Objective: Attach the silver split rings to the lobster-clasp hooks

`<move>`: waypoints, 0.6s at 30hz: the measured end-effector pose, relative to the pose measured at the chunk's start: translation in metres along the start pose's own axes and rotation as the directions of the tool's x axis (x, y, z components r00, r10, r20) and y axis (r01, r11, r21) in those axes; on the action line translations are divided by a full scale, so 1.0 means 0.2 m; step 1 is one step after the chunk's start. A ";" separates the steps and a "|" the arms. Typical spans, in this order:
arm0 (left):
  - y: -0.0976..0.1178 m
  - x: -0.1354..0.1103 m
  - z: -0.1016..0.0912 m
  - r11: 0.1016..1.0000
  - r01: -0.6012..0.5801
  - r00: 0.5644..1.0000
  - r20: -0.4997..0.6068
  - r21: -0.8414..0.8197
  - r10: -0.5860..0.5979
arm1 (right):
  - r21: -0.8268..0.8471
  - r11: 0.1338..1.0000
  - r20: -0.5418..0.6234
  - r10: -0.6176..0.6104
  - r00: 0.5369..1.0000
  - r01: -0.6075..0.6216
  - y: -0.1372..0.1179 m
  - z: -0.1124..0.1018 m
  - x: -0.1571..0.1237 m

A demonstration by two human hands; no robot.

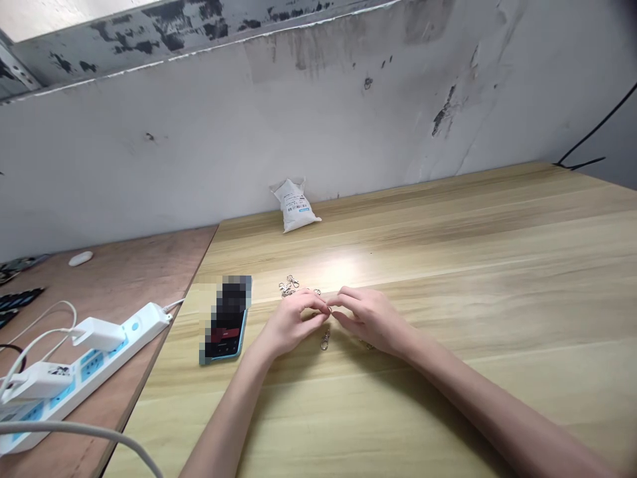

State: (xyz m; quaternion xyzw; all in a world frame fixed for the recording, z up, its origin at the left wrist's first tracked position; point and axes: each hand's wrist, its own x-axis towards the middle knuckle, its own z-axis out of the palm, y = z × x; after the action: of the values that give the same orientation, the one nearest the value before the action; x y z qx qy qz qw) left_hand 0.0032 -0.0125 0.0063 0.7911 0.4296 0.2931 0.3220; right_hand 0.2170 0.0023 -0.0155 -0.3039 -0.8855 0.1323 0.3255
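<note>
My left hand [296, 320] and my right hand [369, 317] meet over the wooden table, thumb and index finger of each pinched together. Between the fingertips is a small metal ring [329, 311], mostly covered by the fingers. Just below it on the table lies a silver lobster-clasp [325, 340]. Several more silver clasps [288, 287] lie in a loose pile beyond my left hand. Another small metal piece [367, 344] shows partly from under my right hand.
A phone [233, 322] in a blue case lies left of my left hand. A white plastic packet [297, 207] stands near the wall. On the brown table at left are a power strip [132, 348] with plugged-in chargers, cables and a white oval object [80, 258].
</note>
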 end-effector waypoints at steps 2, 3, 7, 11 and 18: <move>0.01 0.00 0.00 0.996 0.081 0.996 0.031 -0.045 -0.079 | -0.055 0.997 -0.028 -0.058 0.998 0.057 0.00 0.00 0.00; 0.02 0.00 0.00 0.990 0.123 0.992 0.036 -0.072 -0.120 | -0.081 0.994 -0.039 -0.081 0.996 0.077 0.00 0.00 0.01; 0.03 0.01 0.01 0.926 0.269 0.963 0.054 -0.263 -0.264 | -0.167 0.979 -0.033 -0.121 0.992 0.114 0.00 -0.02 0.01; 0.05 0.02 0.03 0.789 0.413 0.907 0.126 -0.454 -0.403 | -0.243 0.958 -0.012 -0.159 0.987 0.152 0.00 -0.03 0.02; 0.06 0.02 0.04 0.694 0.449 0.890 0.211 -0.563 -0.404 | -0.153 0.972 -0.037 -0.185 0.982 0.177 0.00 -0.02 0.02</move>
State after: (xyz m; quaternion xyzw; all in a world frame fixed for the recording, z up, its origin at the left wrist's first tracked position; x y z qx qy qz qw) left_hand 0.0154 -0.0161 0.0110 0.5370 0.4749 0.3021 0.6283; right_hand 0.2173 0.0047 -0.0097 -0.2486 -0.9084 0.0277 0.3350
